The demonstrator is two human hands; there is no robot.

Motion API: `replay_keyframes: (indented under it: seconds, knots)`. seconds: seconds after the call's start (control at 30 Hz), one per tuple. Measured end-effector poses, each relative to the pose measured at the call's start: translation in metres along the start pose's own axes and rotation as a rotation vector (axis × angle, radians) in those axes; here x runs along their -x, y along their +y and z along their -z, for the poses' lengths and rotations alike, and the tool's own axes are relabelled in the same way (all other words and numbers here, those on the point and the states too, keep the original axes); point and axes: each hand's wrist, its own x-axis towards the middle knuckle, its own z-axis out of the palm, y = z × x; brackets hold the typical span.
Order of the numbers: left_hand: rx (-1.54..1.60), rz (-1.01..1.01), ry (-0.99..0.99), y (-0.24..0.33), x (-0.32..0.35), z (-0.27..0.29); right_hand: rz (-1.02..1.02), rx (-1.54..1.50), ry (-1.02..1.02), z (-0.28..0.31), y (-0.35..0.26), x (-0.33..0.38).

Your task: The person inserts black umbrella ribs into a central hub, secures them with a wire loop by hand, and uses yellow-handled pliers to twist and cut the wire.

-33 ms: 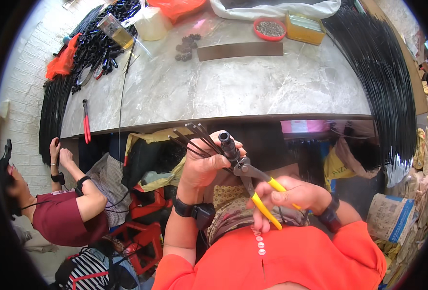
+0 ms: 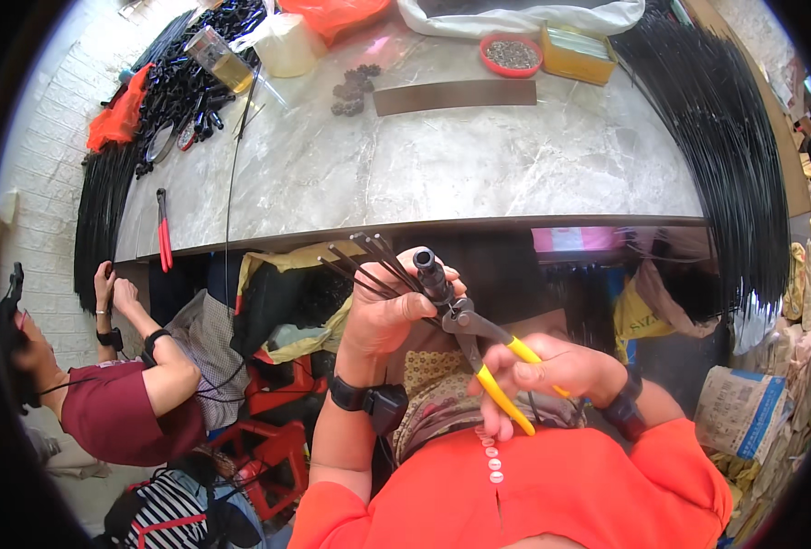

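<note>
In front of my body, my left hand [image 2: 385, 316] is closed round several thin black rods [image 2: 365, 263] that fan out to the upper left. A black tubular fitting [image 2: 430, 273] with an open round end stands among its fingers. My right hand [image 2: 556, 371] holds pincers with yellow handles [image 2: 504, 400], and the handles are spread apart. The dark head of the pincers sits at the lower end of the fitting, close to my left fingers. Whether the jaws bite on something is hidden there.
Beyond my hands runs a grey marbled table [image 2: 534, 174]. On it are a brown strip [image 2: 456, 96], a red bowl of small metal pieces [image 2: 511, 57], red-handled pliers [image 2: 164, 233] and long black rods [image 2: 726, 156]. A co-worker [image 2: 131, 403] sits at the left, near a red stool [image 2: 277, 457].
</note>
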Motion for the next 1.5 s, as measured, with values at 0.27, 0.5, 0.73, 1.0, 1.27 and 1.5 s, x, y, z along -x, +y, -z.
replay_keyframes:
  seconds: [0.27, 0.5, 0.73, 1.0, 1.27, 1.5]
  knots:
    - [-0.054, -0.021, 0.057, 0.0, -0.002, -0.006, 0.021, -0.038, 0.068, -0.003, 0.013, -0.004]
    - [-0.105, -0.099, 0.21, 0.004, -0.007, -0.005, 0.153, 0.587, 0.503, -0.016, 0.006, 0.0]
    - [-0.152, -0.164, 0.343, 0.003, -0.005, -0.007, 0.222, 0.804, 0.912, -0.017, -0.083, 0.024]
    - [-0.139, -0.159, 0.36, 0.007, -0.005, -0.009, -0.059, 1.476, 0.741, -0.02, -0.092, 0.001]
    - [-0.14, -0.201, 0.382, 0.004, 0.01, -0.012, 0.286, 2.289, 1.279, 0.059, -0.126, 0.016]
    - [-0.136, -0.259, 0.358, 0.011, 0.021, -0.007, 0.254, 2.346, 1.204, 0.087, -0.157, 0.02]
